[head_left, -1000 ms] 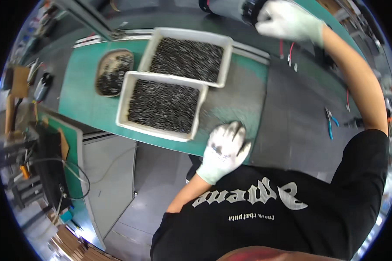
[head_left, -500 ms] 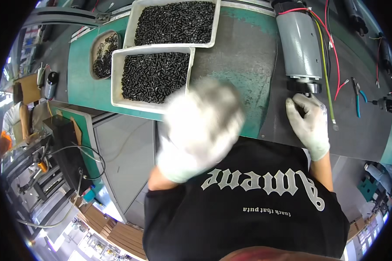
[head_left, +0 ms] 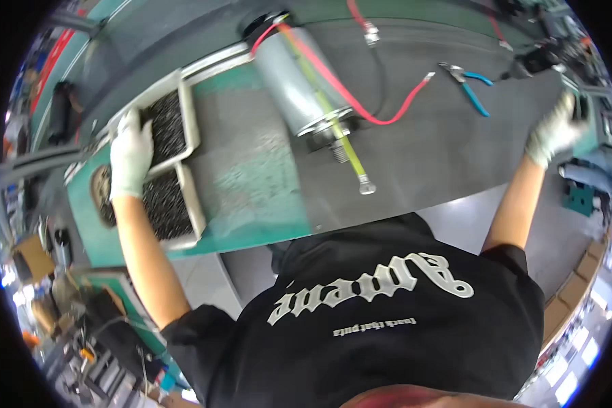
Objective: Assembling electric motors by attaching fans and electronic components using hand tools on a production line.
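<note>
My left hand (head_left: 132, 153), in a white glove, reaches over the far white tray (head_left: 192, 122) of small black parts (head_left: 166, 129). Its fingers are stretched out at that tray's left side, and I see nothing held. Far to the right, my gloved right hand (head_left: 557, 132) is beside a dark object (head_left: 581, 107) at the bench's right end; motion blurs its fingers, and I cannot tell whether it grips anything. Between the hands, a grey cylindrical motor (head_left: 296, 85) lies untouched, with a coiled spring-like piece (head_left: 340, 151) at its near end and a yellow-green wire (head_left: 347, 146) across it.
Blue-handled pliers (head_left: 472, 88) and a dark power tool (head_left: 534, 61) lie right of the motor. A red wire (head_left: 387, 121) loops beside it. A second tray (head_left: 196, 207) stands nearer, with a small round-cornered dish (head_left: 102, 194) to its left.
My left hand has moved left and away from me to the far tray. My right hand has left the motor's near end and moved far right. The whole view has turned.
</note>
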`<state>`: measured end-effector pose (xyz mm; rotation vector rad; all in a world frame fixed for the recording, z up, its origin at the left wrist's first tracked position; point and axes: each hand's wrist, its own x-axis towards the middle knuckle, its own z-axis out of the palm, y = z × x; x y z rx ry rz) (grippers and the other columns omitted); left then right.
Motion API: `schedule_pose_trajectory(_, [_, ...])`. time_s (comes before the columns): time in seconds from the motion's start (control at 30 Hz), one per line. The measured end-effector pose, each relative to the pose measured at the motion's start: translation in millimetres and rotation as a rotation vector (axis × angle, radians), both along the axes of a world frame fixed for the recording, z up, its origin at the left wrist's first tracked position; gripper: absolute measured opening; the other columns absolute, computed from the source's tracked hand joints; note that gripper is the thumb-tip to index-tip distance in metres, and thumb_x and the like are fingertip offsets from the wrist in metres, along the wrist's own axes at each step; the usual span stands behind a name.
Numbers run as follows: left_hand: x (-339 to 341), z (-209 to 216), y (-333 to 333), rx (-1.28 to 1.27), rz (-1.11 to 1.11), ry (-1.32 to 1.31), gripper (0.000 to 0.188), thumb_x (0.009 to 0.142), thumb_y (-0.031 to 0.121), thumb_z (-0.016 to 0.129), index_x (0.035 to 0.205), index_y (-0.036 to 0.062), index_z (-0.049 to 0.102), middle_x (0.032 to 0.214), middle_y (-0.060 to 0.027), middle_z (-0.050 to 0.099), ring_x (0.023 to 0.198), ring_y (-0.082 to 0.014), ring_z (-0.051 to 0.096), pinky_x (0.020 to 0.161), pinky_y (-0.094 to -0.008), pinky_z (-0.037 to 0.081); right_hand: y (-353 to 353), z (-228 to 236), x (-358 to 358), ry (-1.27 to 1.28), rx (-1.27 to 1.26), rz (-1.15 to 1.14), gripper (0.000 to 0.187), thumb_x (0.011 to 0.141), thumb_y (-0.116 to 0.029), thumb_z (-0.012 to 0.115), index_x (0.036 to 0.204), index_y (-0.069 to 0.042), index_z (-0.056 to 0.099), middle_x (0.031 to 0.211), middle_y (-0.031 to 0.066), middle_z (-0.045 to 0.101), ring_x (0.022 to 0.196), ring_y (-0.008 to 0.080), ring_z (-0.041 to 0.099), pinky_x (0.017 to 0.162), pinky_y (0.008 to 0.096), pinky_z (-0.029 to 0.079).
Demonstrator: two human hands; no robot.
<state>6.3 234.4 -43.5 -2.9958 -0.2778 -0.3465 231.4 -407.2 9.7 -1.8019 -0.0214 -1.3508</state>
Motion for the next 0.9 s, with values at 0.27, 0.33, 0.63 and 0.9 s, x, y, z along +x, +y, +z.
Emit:
schedule_pose_trajectory(0.27, [12.6, 16.5, 2.9, -0.233, 0.071, 0.137, 0.041, 0.092, 0.017, 0.06, 0.125, -0.0057, 0.054, 0.125, -0.0266, 0.058, 0.119, -0.039, 0.054, 0.103, -0.0409, 0.041, -40.3, -13.1, 104.6, 0.864, 0.155, 1.015, 0.044, 0.091, -0.02, 0.064, 0.129, -0.002, 0.052, 0.115, 0.0055, 0.058, 0.109, 0.0151, 0.056, 0.099, 0.0329, 0.043])
schedule_pose_trajectory(0.33, [4.7, 14.8, 3.5, -0.194, 0.017, 0.092, 0.035, 0.093, 0.015, 0.058, 0.12, -0.0053, 0.055, 0.12, -0.0269, 0.059, 0.115, -0.0401, 0.055, 0.099, -0.0417, 0.044, -20.3, 4.1, 101.5, 0.864, -0.231, 0.973, 0.046, 0.09, -0.016, 0.063, 0.131, 0.0, 0.05, 0.114, 0.0075, 0.058, 0.108, 0.0168, 0.056, 0.098, 0.034, 0.043])
schedule_pose_trajectory(0.63, [-17.3, 69.9, -168.3, -2.425, -0.391, -0.668, 0.02, 0.089, 0.002, 0.061, 0.107, 0.009, 0.059, 0.087, -0.0026, 0.053, 0.063, -0.0083, 0.045, 0.057, -0.0202, 0.038, 109.5, 71.5, -64.0, 0.295, 0.35, 2.092, 0.066, 0.082, -0.013, 0.061, 0.139, 0.01, 0.036, 0.125, 0.0206, 0.054, 0.105, 0.0314, 0.061, 0.097, 0.0459, 0.046])
schedule_pose_trajectory(0.9, [-9.8, 27.8, -301.0, -3.104, -0.479, -0.341, 0.035, 0.089, 0.037, 0.069, 0.106, 0.0082, 0.058, 0.088, -0.0007, 0.049, 0.057, -0.0069, 0.037, 0.057, -0.0235, 0.034, 172.0, 68.2, -117.1, 0.756, 0.542, 1.717, 0.058, 0.075, -0.012, 0.062, 0.128, 0.006, 0.045, 0.131, 0.0185, 0.051, 0.112, 0.0304, 0.057, 0.1, 0.0436, 0.042])
